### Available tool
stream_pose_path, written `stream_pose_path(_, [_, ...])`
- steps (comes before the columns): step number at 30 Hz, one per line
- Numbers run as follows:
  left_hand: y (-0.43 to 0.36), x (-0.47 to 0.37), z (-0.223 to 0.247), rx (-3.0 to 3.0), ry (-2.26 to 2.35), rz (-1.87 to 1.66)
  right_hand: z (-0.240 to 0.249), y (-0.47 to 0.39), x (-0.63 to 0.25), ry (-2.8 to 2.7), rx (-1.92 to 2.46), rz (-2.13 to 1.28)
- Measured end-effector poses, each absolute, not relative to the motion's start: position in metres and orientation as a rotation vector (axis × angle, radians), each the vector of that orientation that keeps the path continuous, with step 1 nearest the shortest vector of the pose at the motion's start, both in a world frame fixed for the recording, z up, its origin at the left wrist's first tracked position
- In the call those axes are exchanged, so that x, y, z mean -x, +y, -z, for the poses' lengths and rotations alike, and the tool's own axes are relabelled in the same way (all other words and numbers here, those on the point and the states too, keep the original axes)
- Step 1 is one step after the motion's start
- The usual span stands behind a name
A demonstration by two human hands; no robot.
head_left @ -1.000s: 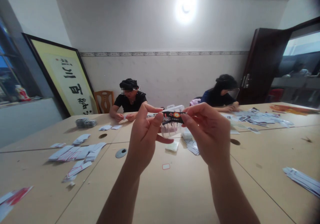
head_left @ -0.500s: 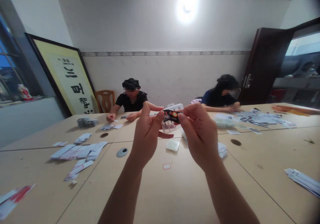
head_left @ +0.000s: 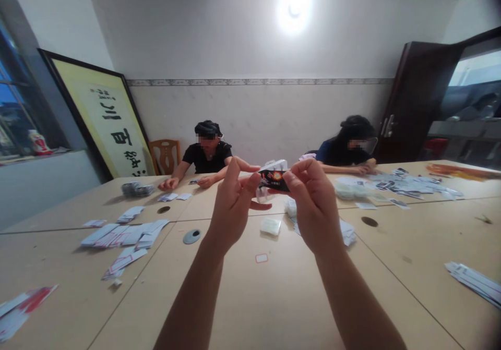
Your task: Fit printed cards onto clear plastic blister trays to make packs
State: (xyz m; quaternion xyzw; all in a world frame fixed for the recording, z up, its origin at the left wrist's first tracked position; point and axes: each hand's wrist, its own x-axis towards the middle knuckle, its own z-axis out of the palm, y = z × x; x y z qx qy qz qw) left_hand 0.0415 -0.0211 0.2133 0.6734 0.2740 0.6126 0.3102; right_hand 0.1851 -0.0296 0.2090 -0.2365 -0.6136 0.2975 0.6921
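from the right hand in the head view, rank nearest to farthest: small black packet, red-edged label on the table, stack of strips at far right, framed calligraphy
1. small black packet: pinched in the right hand, with the left hand at its other end.
2. red-edged label: on the table, below and between the hands.
3. stack of strips: near the table's right edge.
4. framed calligraphy: leaning on the far left wall.

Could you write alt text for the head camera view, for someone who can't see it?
A left hand and right hand pinch a small black printed card above a tan table strewn with paper slips; two people sit opposite.
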Motion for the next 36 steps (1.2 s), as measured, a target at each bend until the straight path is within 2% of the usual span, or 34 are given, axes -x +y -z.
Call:
stream_pose_path(15, [-0.007,-0.038,-0.211,-1.812,0.736,-1.595,-0.209,-0.007,-0.183,-1.155,0.336,-1.100])
stream_pose_path(36, [0.001,-0.032,-0.210,-1.779,0.725,-1.603,-0.207,-0.004,-0.184,-0.995,0.280,-1.303])
